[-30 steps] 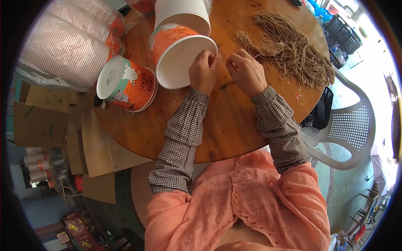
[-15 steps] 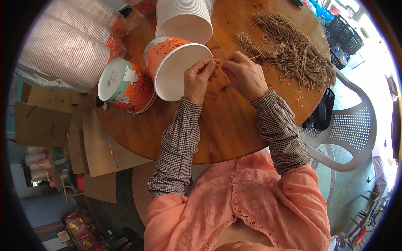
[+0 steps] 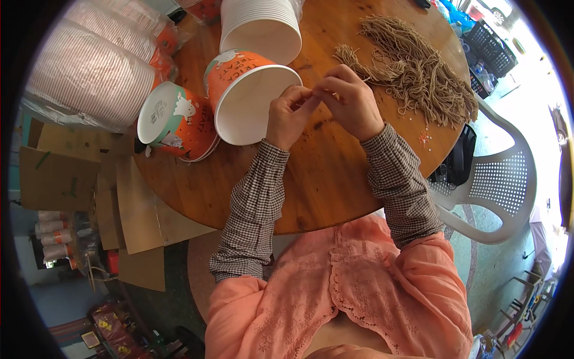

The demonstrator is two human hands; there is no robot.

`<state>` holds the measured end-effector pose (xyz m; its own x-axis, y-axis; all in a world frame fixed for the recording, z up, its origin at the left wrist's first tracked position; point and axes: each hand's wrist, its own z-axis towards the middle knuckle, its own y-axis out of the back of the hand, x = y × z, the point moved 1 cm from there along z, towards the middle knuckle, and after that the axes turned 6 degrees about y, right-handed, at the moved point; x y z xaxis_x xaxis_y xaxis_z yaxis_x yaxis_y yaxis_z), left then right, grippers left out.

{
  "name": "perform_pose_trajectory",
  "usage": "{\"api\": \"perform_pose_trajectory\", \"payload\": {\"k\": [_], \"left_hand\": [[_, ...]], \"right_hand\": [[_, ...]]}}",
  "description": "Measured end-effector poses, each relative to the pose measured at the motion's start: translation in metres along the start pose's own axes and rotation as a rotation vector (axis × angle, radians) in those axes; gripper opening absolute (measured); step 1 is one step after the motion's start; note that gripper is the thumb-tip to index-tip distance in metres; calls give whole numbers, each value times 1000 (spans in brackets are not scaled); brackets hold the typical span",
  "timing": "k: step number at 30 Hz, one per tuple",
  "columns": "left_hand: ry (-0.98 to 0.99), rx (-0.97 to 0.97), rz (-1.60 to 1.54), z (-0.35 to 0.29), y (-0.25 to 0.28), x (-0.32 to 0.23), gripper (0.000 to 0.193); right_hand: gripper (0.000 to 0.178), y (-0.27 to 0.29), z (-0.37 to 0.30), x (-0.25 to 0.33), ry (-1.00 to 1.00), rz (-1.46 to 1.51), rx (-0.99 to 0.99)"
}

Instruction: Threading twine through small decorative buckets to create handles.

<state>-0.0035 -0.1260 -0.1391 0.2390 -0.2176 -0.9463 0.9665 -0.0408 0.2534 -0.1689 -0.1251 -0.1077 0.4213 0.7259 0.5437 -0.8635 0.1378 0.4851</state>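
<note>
My left hand (image 3: 288, 117) and my right hand (image 3: 354, 103) meet at the fingertips above the round wooden table (image 3: 311, 191). Both are closed in a pinch, and whatever sits between the fingers is too small or too hidden to name. Just left of my left hand, an orange paper bucket (image 3: 238, 73) lies on its side, its white open mouth toward me. Another orange bucket (image 3: 195, 124) with a pale lidlike base leans beside it. Beyond my right hand lies a loose heap of tan cords (image 3: 427, 78).
Nested white buckets (image 3: 263, 36) stand at the far side, and plastic-wrapped stacks (image 3: 89, 72) fill the far left. Small pinkish bits (image 3: 425, 139) dot the table's right part. Cardboard boxes (image 3: 140, 203) are at left. A grey plastic chair (image 3: 502, 185) and black crate (image 3: 490, 51) are at right.
Both hands have turned slightly, and their pinched fingertips have come closer together. The bucket beside my left hand appears shifted slightly leftward.
</note>
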Motion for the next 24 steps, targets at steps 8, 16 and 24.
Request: {"api": "perform_pose_trajectory", "payload": {"k": [8, 16, 24], "left_hand": [[234, -9, -445, -6, 4, -5, 18], [164, -81, -289, -7, -2, -9, 19], [146, -209, -258, -4, -5, -5, 13]], "right_hand": [[18, -10, -1, -21, -263, 413, 37], [13, -8, -2, -5, -216, 86, 13], [13, -10, -2, -4, -101, -15, 26]]}}
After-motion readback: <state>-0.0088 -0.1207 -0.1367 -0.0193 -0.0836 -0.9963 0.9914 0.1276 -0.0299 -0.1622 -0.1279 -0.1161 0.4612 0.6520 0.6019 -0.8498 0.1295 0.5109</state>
